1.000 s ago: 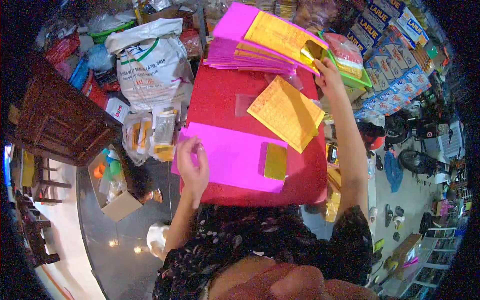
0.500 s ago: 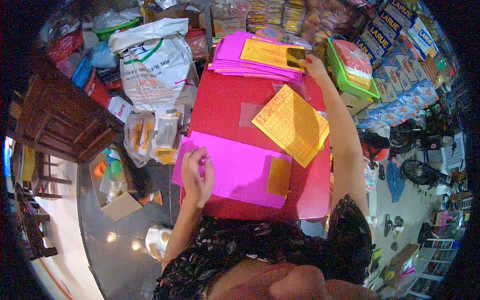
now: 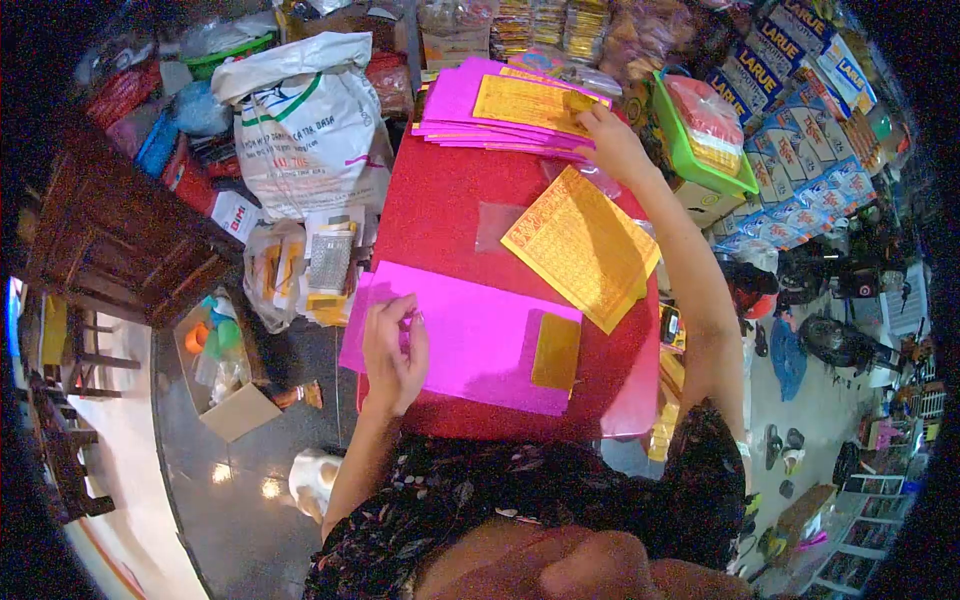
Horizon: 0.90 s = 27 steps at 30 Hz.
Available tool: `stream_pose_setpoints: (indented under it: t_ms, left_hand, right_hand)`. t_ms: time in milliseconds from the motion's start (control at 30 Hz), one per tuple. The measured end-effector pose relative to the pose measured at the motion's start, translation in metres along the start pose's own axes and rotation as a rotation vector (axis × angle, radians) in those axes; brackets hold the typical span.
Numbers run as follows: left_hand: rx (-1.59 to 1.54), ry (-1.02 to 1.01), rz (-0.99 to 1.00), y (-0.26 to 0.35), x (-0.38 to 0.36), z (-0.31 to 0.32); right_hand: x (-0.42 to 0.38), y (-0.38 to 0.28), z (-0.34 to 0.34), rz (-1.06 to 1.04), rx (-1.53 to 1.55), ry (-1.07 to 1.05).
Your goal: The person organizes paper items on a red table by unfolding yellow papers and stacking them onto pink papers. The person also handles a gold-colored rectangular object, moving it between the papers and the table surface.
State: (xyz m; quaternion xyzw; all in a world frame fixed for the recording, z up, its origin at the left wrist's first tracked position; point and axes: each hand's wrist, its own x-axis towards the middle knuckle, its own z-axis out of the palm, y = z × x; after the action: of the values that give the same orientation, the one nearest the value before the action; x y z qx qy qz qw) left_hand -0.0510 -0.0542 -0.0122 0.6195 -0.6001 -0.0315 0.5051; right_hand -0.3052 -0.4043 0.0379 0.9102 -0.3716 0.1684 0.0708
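Observation:
Magenta paper (image 3: 470, 335) lies near the front of the red table (image 3: 440, 205), a gold square (image 3: 556, 350) at its right end. Over the paper's left part is my left hand (image 3: 395, 350), its fingers curled together; anything between them is too small to make out. At the back, my right hand (image 3: 612, 140) is on the right end of a yellow printed sheet (image 3: 525, 103), which tops a stack of magenta sheets (image 3: 455, 110). Its fingertips press together at the sheet's gold patch. Between the two lie yellow printed sheets (image 3: 580, 245), fanned apart.
A clear plastic wrapper (image 3: 497, 227) lies mid-table. Left of the table stand a white sack (image 3: 305, 140) and a bag of packets (image 3: 275, 275). A green basket (image 3: 705, 150) and stacked boxes (image 3: 790, 150) are at the right. A cardboard box (image 3: 240, 412) sits on the floor.
My right hand has shifted slightly left and down over the gold patch, covering more of it. My left hand has stayed in place. The view has moved a little.

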Motion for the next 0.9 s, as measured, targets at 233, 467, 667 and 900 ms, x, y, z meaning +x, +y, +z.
stream_pose_setpoints:
  t_ms: [233, 467, 667, 900]
  left_hand:
    - [0.033, -0.045, -0.029, -0.005, -0.001, 0.0]
    - [-0.014, -0.038, -0.005, 0.0, 0.001, 0.001]
    - [0.022, -0.013, 0.115, 0.0, 0.0, 0.002]
    - [0.05, -0.058, 0.158, -0.003, -0.006, 0.006]
  right_hand:
    - [-0.003, 0.009, -0.004, 0.097, 0.004, -0.031]
    - [-0.084, -0.047, -0.057, 0.207, 0.24, -0.006]
    - [-0.188, -0.096, -0.06, 0.102, 0.276, -0.053]
    - [-0.233, -0.113, -0.069, 0.215, 0.247, 0.033]
